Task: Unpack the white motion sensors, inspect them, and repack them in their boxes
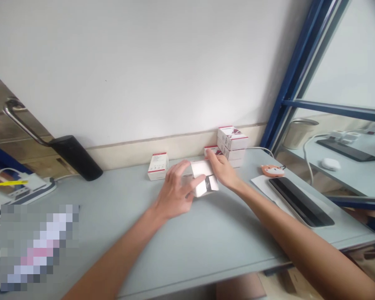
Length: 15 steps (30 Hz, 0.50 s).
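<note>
Near the middle of the table, a small white carton point(202, 168) is between my two hands, its near end open with flaps folded out. My right hand point(222, 168) grips the carton along its right and top side. From the left, my left hand point(174, 192) holds it with curved fingers, the thumb reaching across the near flaps. Something dark shows at the open end, too blurred to name. A similar white box with red edges point(158, 166) stands just beyond my left hand. Stacked boxes of white and red point(233, 143) stand behind my right hand.
Right of my right arm, a black phone-like slab point(301, 201) lies by white paper and an orange animal-faced case point(272, 171). Leftward are a black cylinder point(77, 157) on a metal bar and a power strip point(25, 191). A blue-framed mirror-like panel point(337, 110) borders the right side.
</note>
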### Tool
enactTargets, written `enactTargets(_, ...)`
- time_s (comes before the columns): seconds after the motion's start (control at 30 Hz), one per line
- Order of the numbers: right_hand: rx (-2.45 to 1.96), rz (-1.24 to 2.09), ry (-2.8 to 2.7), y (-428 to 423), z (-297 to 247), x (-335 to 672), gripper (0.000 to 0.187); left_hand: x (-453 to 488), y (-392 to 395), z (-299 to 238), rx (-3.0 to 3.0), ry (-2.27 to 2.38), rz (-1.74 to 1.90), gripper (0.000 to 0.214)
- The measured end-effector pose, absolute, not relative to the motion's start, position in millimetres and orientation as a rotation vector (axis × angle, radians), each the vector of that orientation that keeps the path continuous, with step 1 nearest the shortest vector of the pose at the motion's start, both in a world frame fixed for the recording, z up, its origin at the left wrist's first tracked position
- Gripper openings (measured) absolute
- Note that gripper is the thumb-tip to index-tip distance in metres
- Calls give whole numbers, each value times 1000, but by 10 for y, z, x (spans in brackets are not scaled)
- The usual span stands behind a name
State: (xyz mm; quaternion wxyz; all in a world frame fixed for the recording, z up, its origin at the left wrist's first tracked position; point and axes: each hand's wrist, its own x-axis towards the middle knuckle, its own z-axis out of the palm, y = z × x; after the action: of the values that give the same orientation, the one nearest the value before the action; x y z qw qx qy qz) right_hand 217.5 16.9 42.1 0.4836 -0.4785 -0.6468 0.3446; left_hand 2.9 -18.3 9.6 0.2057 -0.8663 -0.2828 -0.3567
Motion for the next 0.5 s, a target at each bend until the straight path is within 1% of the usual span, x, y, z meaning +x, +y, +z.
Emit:
enactTargets(0.13,-1152,825,-1631,189,400,2154,57,0,-129,76,-2431,-819,-986,71)
enactTargets(0.2,-1144,783,-1635,190,369,2133,57,-26,-96,81,-2486,-787,-960,68)
enactTargets(0.3,-1112,706,-1638,168,331,2110,58,-51,-71,97,-2516,-871,-940,65)
enactTargets(0.43,-956,444,-1682,90,362,2115,47,-30,-78,96,-2444,-1035,-997,54)
enactTargets(0.5,-910,297,-1743,39,394,2113,37,-9,-82,87,-2369,-1098,-1095,55)
